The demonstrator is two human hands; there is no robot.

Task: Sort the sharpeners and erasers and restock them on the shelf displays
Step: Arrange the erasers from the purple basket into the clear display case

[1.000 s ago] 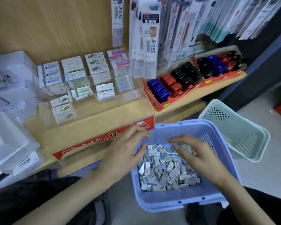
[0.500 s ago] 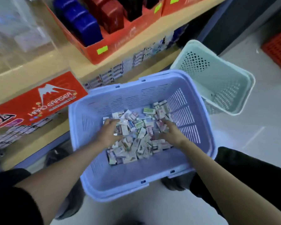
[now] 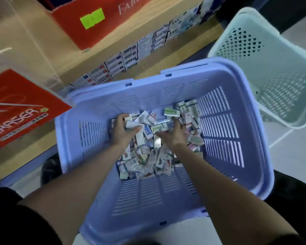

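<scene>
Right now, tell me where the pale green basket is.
Head view, upper right: the pale green basket stands on the person's right, just past the far right corner of the purple basket.

Stationery shop: shelf (image 3: 113,38), rows of boxed stock (image 3: 131,52), stickered red display box (image 3: 69,27).

One head-worn camera looks steeply down, close over the lilac basket (image 3: 237,106), with the shelf edge (image 3: 113,38) ahead.

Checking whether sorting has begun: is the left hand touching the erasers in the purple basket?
Touching. Head view: the left hand sits in the erasers, thumb clamped over a white packet, inside the purple basket.
</scene>
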